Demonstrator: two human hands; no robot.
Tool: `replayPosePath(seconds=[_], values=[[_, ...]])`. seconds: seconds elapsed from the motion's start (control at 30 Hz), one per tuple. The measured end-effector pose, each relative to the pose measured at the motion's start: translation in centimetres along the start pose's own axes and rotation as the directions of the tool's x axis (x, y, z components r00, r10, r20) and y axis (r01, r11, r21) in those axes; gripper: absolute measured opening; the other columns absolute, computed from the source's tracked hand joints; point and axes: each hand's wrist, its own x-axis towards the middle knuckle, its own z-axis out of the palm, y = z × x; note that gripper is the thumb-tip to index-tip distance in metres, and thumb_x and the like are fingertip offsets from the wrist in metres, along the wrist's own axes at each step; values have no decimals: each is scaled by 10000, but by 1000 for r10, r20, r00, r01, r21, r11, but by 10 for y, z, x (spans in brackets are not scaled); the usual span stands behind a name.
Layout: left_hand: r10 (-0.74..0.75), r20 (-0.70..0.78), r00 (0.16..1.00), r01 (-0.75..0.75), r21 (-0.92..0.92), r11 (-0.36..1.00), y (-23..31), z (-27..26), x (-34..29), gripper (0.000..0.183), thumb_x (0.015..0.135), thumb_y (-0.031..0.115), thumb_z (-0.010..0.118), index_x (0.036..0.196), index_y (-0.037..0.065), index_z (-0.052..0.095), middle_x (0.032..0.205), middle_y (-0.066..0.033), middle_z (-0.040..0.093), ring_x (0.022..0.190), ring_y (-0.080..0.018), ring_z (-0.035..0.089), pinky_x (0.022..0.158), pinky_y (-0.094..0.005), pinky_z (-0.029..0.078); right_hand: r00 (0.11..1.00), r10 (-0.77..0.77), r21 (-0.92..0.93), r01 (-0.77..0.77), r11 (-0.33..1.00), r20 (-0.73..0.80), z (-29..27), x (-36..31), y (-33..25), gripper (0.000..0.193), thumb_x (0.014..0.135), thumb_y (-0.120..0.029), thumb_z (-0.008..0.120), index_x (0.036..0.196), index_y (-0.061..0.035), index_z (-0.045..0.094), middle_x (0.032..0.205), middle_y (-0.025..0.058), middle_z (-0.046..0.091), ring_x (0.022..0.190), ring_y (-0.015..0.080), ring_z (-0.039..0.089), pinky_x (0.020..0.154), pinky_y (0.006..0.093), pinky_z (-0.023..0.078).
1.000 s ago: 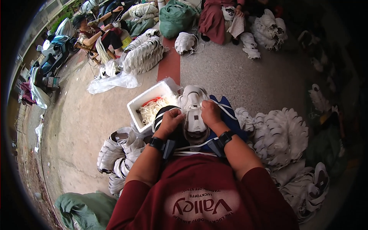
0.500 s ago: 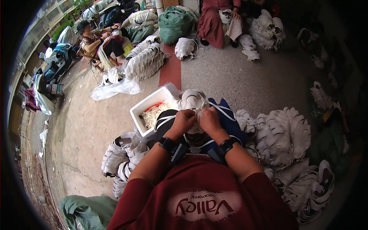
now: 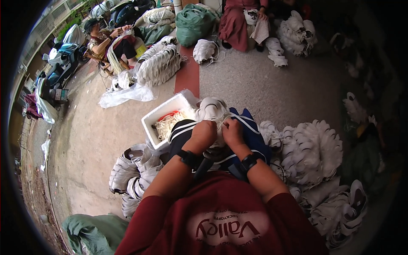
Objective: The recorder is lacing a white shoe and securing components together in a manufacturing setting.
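Left hand [image 3: 205, 132] and right hand [image 3: 233, 132] are close together, both curled closed and gripping white laces [image 3: 247, 122], the left fingertips hidden! The pale shoe [image 3: 211, 109] sits right beneath them, its rounded end poking out just beyond. Left of the hands, there's a white foam box [image 3: 146, 121] of cords; to the right, a big heap of white shoes [image 3: 314, 151]!

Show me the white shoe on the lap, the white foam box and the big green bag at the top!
White shoe [image 3: 211, 108] on the lap: head view, on its rounded far end.
White foam box [image 3: 148, 131]: head view, on its left rim.
Big green bag [image 3: 195, 26]: head view, middle of its front.
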Motion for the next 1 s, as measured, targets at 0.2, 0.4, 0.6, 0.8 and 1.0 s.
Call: replayPosePath(seconds=[0.2,0.4,0.6,0.8,1.0], values=[[-278,288,916,394,-774,496,-47,-20,-70,168,768,159,671,705,9,627,609,-33,593,495,-99,526,456,-256,407,916,-383,46,391,919,-121,0,-4,-20,71,708,-97,615,690,-45,570,689,138,551,716,351,547,659,431,442],[-251,374,893,397,-917,47,-64,-5,-54,132,831,141,641,728,76,590,590,47,512,464,-35,421,419,-186,307,877,-453,0,459,888,159,16,8,-33,59,727,-90,607,706,-42,581,707,156,557,719,360,553,653,449,440],[-354,194,915,145,-977,-159,-62,9,-23,69,803,39,633,744,31,598,631,-1,564,515,-68,491,475,-198,388,922,-354,63,348,935,156,18,6,-31,38,735,-63,593,743,-26,584,730,166,557,728,365,557,642,448,444],[-394,110,913,52,-987,-155,-59,24,-9,51,789,-22,621,785,20,593,697,-29,611,587,-91,560,551,-222,462,926,-363,102,353,930,107,19,8,-30,62,771,-43,556,810,-18,597,755,182,550,729,378,554,639,431,443],[-493,-6,870,100,-977,188,-56,32,-5,50,675,1,654,716,5,627,608,-20,593,542,-75,526,504,-241,424,932,-350,103,340,935,99,19,5,-26,103,786,-39,546,849,-5,619,789,181,579,743,372,572,642,407,459]])
